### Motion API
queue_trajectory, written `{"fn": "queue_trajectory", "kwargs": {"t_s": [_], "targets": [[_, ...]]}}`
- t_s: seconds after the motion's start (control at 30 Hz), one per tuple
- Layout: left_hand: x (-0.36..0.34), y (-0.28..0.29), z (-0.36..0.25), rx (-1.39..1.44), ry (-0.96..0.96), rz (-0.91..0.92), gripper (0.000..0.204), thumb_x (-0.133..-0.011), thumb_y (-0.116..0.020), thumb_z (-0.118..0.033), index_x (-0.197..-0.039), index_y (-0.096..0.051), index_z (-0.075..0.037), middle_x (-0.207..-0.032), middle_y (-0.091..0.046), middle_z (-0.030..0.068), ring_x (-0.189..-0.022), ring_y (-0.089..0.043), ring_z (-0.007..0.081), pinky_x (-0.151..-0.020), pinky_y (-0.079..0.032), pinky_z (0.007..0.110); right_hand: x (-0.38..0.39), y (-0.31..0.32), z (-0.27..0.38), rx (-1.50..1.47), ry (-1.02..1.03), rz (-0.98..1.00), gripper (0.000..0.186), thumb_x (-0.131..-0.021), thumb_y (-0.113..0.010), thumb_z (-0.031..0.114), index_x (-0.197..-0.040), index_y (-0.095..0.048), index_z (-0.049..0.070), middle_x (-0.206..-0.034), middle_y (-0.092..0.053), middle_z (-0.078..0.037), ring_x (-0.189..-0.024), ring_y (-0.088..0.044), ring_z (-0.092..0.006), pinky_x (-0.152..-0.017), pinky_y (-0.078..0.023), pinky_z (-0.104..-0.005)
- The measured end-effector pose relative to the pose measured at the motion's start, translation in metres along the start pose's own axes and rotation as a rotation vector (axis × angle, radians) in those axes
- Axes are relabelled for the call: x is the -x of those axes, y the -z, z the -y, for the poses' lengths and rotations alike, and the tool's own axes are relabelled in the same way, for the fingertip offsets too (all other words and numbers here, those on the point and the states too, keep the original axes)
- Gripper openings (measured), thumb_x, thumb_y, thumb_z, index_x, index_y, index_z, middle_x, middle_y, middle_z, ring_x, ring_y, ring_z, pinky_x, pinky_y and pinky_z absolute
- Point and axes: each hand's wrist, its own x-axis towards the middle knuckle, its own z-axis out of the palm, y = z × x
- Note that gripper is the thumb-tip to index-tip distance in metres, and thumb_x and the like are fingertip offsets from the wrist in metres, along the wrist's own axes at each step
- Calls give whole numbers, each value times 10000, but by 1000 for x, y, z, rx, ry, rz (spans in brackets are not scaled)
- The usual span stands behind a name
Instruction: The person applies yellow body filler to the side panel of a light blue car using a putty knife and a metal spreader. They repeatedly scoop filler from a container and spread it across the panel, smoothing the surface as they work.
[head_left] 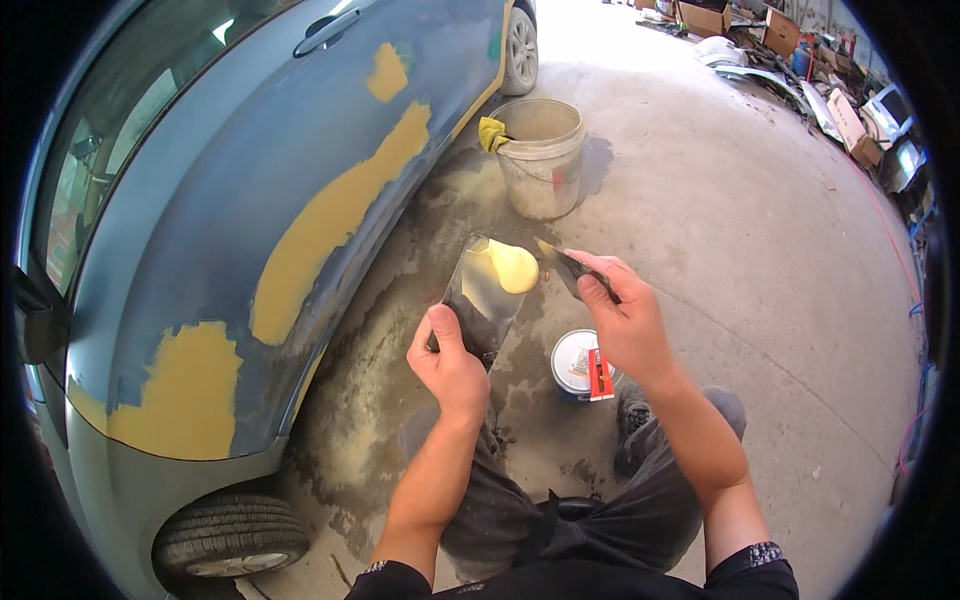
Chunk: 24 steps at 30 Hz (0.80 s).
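My left hand [448, 365] is closed on a flat, dark mixing board [487, 310], thumb on top. At the board's far end sits a mound of pale yellow body filler [513, 268], with a thinner smear beside it. In my right hand [627, 310] is a putty knife [572, 268], its blade tip coated with yellow filler and held just right of the mound, apart from it. To the left stands a grey-blue car door [220, 220] with several dull yellow filler patches [335, 220].
A white bucket [550, 180] with a yellow cloth [492, 134] over its rim stands ahead. Near my right knee is a lidded can [573, 362] with a red tube [600, 374] on it. Boxes and car parts [840, 110] line the far right; a tire [230, 537] is lower left.
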Motion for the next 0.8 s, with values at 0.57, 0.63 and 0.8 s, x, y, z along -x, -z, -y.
{"fn": "queue_trajectory", "kwargs": {"t_s": [0.57, 0.63, 0.8], "targets": [[3, 2, -11, -35, -248, 85, 374, -980, -539, -296, -942, -647, 60, -802, -607, 9, -738, -518, 78, -656, -406, 209, -16, -6, 20, -1162, -307, -276, 276, -984, -501, 114, -1236, -589, 43, -1004, -620, 10, -849, -581, -110, -742, -477, -267], [5, 0, -8, -122, -81, 123, 381, -979, -541, -310, -851, -629, 38, -751, -552, -31, -708, -461, 57, -630, -370, 206, -15, -2, 18, -1224, -392, -339, 276, -986, -504, 113, -1235, -587, 31, -974, -606, 19, -810, -545, -94, -732, -449, -241], [0, -1, -5, 137, 116, 54, 406, -982, -540, -310, -709, -512, -11, -701, -461, -69, -676, -366, 48, -581, -296, 223, -8, -2, 5, -193, -118, 185, 262, -955, -540, 73, -1203, -610, 22, -956, -603, -22, -774, -526, -128, -712, -434, -241]]}}
